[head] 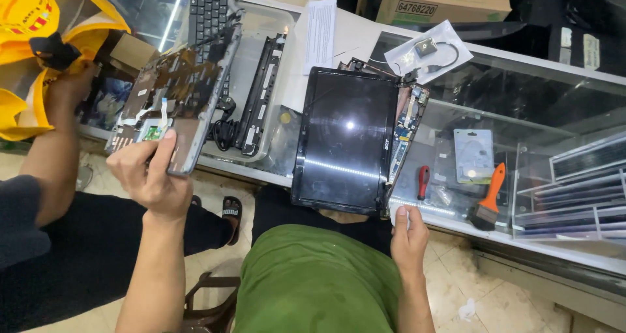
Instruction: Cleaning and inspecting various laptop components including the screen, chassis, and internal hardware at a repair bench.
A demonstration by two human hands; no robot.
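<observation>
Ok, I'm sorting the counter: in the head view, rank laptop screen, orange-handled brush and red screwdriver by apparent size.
1. Laptop screen
2. Orange-handled brush
3. Red screwdriver

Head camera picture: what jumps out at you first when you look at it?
The big shiny black laptop screen lying in the middle of the glass counter grabs the eye first. Next comes the opened laptop cover with its insides showing, held up at the left by the left hand. The right hand rests at the counter's near edge, close to a brush with an orange handle.
</observation>
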